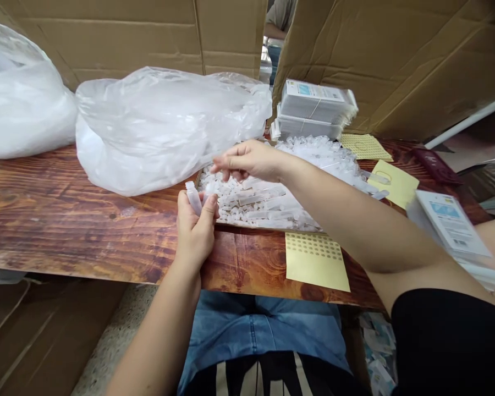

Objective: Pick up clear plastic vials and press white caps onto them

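My left hand (pixel 198 225) is closed around a small frosted plastic tube (pixel 193 198), held tilted with its neck pointing up. A second whitish piece shows by the thumb, too blurred to name. Over the left part of a shallow tray (pixel 268 226) hovers my right hand (pixel 251 159), fingers loosely bent and apart, with nothing visible in them. Small white caps (pixel 226 206) and clear plastic tubes (pixel 268 195) fill the tray below it. More clear tubes (pixel 313 151) are heaped at its back right, partly behind my right forearm.
A large plastic bag (pixel 169 126) of white contents leans behind the tray, another bag (pixel 22 104) further left. Banded stacks of printed packets (pixel 313 107) stand at the back. A yellow sticker sheet (pixel 315 261) lies in front; more packets (pixel 454 220) are right. Cardboard walls (pixel 127 38) close the back.
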Tool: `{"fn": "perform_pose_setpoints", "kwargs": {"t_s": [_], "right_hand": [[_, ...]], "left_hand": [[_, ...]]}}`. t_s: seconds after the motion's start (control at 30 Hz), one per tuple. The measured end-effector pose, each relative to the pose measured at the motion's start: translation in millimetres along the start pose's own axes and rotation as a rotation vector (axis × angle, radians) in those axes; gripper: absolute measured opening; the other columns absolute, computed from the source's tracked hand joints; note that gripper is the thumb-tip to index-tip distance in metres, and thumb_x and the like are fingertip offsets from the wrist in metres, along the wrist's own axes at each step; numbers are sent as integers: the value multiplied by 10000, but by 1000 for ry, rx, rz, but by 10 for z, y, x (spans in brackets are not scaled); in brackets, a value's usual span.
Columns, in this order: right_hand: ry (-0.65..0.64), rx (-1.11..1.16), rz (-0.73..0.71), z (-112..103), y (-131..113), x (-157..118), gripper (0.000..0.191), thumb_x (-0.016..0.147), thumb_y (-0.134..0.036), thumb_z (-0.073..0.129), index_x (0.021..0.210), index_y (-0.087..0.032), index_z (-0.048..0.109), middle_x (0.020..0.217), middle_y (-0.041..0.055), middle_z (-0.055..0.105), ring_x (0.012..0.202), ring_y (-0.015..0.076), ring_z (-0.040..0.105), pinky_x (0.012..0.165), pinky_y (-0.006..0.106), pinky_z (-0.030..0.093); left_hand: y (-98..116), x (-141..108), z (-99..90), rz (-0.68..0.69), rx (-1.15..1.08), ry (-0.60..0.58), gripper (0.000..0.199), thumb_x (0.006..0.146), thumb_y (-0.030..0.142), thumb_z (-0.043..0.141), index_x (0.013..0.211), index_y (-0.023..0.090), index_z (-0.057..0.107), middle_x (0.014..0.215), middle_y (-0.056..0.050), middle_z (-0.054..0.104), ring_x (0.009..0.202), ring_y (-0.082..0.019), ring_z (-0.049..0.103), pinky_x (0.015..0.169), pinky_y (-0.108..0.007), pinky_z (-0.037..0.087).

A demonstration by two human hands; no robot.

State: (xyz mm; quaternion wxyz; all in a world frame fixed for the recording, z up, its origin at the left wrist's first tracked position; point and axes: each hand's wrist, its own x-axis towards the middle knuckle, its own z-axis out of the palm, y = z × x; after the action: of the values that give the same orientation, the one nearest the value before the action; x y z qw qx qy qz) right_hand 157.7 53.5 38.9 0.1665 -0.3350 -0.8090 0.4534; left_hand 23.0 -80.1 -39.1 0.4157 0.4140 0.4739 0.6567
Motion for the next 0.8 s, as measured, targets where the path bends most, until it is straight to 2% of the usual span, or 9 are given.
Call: {"fn": "perform_pose_setpoints", "kwargs": {"t_s": [0.07, 0.17, 0.23, 0.33, 0.43, 0.53, 0.6, 0.67, 0.8], "right_hand": [[92, -381, -79, -74, 108, 137, 200, 1005, -194, 573, 1036, -110, 752, 1036, 116, 729, 840, 158, 624, 757, 290, 472], [-68, -915, -197, -15, 230, 281, 301, 925, -1, 519, 1106, -81, 746, 1199, 171, 692, 1127, 252, 615, 932, 348, 443], [-202, -1108, -250, 67, 249, 323, 343, 929, 15, 455, 1111, -64, 735, 1215, 198, 678, 1178, 280, 597, 947, 367, 436], [-233, -1183, -271, 120, 222, 335, 359, 939, 7, 419, 1125, -45, 722, 1216, 224, 672, 1170, 308, 611, 917, 389, 457], [-55, -987, -223, 40, 226, 287, 301, 897, -3, 530, 1112, -62, 733, 1195, 206, 695, 1116, 293, 652, 917, 384, 484], [163, -434, -181, -92, 274, 144, 241, 843, -88, 689, 1077, -99, 741, 1038, 115, 749, 953, 221, 696, 842, 335, 538], [151, -55, -192, -146, 294, 5, 234, 799, -162, 759, 1029, -124, 748, 921, 56, 759, 843, 178, 696, 763, 303, 562], [59, 171, -208, -149, 283, -131, 240, 744, -202, 806, 971, -139, 762, 856, 29, 758, 779, 147, 686, 719, 278, 567], [-86, 300, -178, -54, 205, -308, 220, 671, -161, 826, 884, -139, 777, 768, 5, 742, 706, 113, 670, 688, 247, 558]], "left_hand": [[41, 27, -19, -7, -52, 9, 435, 823, 485, 784, 921, 246, 433, 647, 59, 530, 483, -78, 428, 413, -204, 272], [95, 39, -24, -69, -92, 2, 460, 811, 517, 776, 888, 243, 415, 566, 77, 515, 408, -65, 345, 383, -194, 219], [101, 40, -27, -115, -82, 6, 458, 820, 528, 759, 875, 239, 407, 552, 78, 522, 381, -56, 312, 370, -191, 193], [79, 44, -37, -138, -84, -19, 438, 826, 517, 743, 860, 233, 411, 556, 62, 555, 360, -51, 307, 364, -191, 178], [59, 44, -43, -102, -106, -47, 394, 812, 478, 748, 846, 214, 459, 600, 26, 610, 370, -49, 329, 369, -196, 214], [57, 34, -33, -80, -102, -65, 329, 805, 414, 751, 886, 185, 529, 656, 5, 644, 404, -49, 359, 388, -199, 266], [62, 24, -22, -87, -95, -92, 308, 810, 390, 744, 915, 176, 549, 670, 4, 649, 422, -50, 365, 398, -197, 277], [68, 15, -13, -96, -89, -122, 305, 816, 385, 739, 931, 175, 551, 677, 7, 648, 436, -53, 369, 403, -196, 278], [64, -12, -6, -101, -50, -170, 329, 831, 414, 736, 964, 198, 527, 654, 31, 625, 435, -58, 356, 401, -194, 244]]}}
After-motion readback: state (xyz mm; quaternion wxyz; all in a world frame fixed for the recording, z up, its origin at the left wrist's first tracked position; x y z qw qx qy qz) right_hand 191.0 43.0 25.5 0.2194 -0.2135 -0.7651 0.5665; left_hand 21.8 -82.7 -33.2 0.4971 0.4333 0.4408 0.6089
